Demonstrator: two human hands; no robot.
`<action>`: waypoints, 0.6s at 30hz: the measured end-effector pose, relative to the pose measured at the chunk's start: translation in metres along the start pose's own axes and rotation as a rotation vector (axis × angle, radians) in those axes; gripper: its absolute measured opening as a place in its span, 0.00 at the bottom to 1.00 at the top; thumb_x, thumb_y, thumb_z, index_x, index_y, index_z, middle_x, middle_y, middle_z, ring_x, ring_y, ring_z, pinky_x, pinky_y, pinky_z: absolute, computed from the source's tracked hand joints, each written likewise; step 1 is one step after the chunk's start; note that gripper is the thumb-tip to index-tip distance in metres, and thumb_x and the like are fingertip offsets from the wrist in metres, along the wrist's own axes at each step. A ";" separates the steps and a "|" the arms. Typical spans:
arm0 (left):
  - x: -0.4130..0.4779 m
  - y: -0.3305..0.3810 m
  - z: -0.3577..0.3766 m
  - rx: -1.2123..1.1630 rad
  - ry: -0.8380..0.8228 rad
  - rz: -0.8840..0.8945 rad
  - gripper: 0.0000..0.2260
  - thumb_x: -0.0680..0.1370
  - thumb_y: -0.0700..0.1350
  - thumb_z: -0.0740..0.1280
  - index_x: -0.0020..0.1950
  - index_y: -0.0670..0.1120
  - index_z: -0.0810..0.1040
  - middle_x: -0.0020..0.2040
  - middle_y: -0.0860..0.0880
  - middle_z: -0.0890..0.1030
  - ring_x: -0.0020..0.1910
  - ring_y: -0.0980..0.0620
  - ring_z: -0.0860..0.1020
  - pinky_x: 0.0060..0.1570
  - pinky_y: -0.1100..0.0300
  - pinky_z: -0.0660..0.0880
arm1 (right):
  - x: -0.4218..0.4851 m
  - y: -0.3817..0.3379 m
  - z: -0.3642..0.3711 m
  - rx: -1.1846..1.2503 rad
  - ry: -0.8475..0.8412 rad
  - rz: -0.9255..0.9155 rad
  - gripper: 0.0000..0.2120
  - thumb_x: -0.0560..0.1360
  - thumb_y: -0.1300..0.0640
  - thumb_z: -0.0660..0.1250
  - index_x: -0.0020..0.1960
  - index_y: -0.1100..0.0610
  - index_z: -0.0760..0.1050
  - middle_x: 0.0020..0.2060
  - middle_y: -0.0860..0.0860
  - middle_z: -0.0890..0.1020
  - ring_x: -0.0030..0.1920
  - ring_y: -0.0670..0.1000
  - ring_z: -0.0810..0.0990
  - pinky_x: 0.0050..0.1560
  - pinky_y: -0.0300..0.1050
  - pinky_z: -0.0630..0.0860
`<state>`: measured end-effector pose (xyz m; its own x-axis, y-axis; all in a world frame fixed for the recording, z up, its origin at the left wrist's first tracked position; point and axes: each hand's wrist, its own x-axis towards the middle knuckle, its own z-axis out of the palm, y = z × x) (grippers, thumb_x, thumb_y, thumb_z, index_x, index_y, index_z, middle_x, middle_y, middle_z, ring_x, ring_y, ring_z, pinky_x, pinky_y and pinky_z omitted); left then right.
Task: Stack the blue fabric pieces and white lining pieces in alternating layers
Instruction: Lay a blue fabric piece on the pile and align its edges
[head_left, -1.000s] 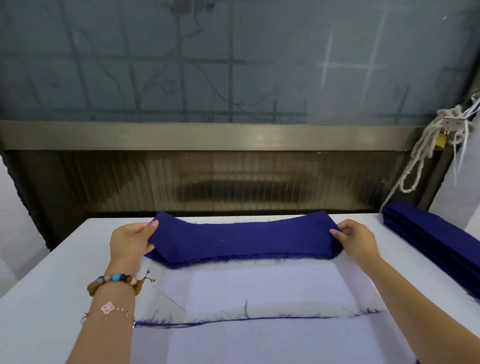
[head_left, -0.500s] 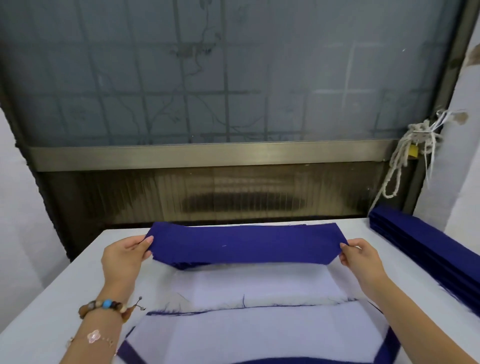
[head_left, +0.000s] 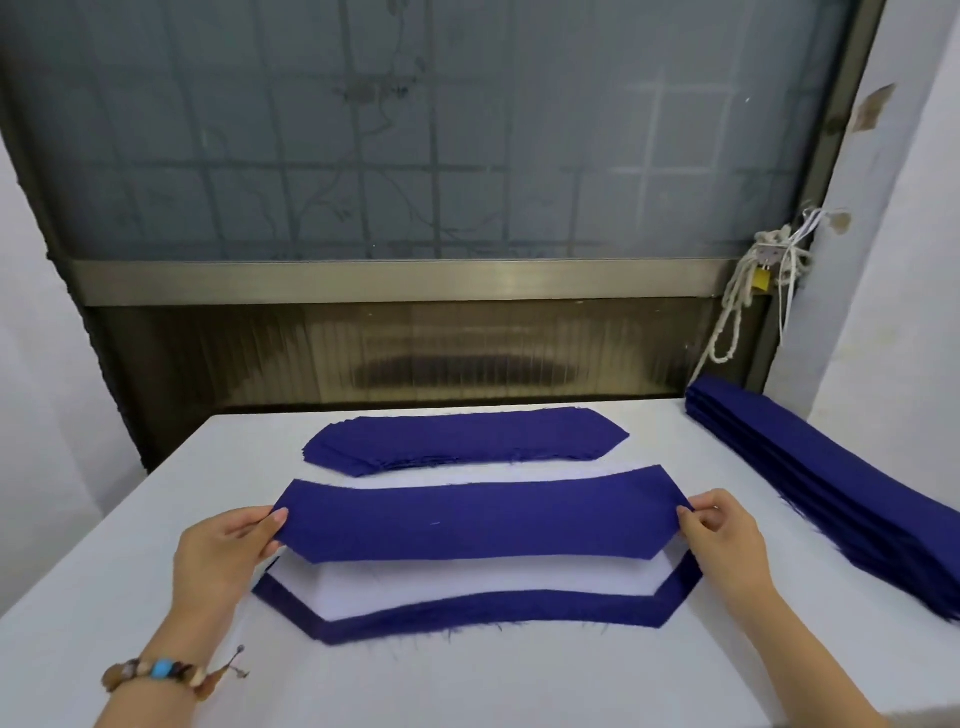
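Observation:
A long blue fabric piece (head_left: 478, 522) is stretched between my hands, held just above the table. My left hand (head_left: 228, 545) pinches its left tip and my right hand (head_left: 722, 530) pinches its right tip. Under it lies a white lining piece (head_left: 467, 584) on top of a blue fabric piece (head_left: 467, 616) whose near edge and angled ends stick out. Farther back lies a flat pile of blue fabric pieces (head_left: 462, 439).
The white table (head_left: 156, 519) fills the near view. A tall stack of long blue pieces (head_left: 831, 488) runs along the right edge. Behind the table stands a frosted window with a metal rail (head_left: 405, 280); a rope bundle (head_left: 753, 291) hangs at right.
My hands have brought the single blue piece toward me, off the far pile, over the white lining. My view has tilted down, showing the stack's near blue edge.

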<state>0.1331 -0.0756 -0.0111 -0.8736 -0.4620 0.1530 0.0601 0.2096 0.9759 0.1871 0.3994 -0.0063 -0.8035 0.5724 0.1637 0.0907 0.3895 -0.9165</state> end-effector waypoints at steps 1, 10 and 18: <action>-0.003 -0.004 -0.002 -0.002 -0.014 -0.020 0.05 0.74 0.46 0.74 0.38 0.51 0.84 0.34 0.54 0.84 0.38 0.47 0.82 0.42 0.53 0.79 | -0.006 0.002 -0.002 -0.010 0.005 -0.019 0.05 0.77 0.61 0.65 0.43 0.55 0.72 0.35 0.53 0.81 0.39 0.54 0.79 0.37 0.45 0.72; -0.024 -0.018 -0.008 0.052 -0.068 -0.019 0.07 0.75 0.44 0.73 0.38 0.53 0.86 0.36 0.54 0.85 0.31 0.57 0.82 0.35 0.68 0.77 | -0.022 0.011 -0.004 -0.084 0.012 -0.069 0.06 0.76 0.65 0.64 0.43 0.56 0.72 0.33 0.53 0.79 0.35 0.50 0.76 0.34 0.40 0.69; -0.033 -0.012 -0.004 0.176 -0.079 0.094 0.06 0.77 0.44 0.71 0.42 0.53 0.83 0.33 0.57 0.83 0.29 0.58 0.81 0.30 0.76 0.72 | -0.019 0.013 0.000 -0.094 0.026 -0.050 0.05 0.74 0.65 0.64 0.42 0.56 0.73 0.33 0.56 0.79 0.34 0.51 0.75 0.33 0.39 0.69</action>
<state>0.1628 -0.0661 -0.0269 -0.9038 -0.3653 0.2228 0.0641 0.3992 0.9146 0.2036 0.3936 -0.0209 -0.7932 0.5681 0.2190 0.1066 0.4838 -0.8687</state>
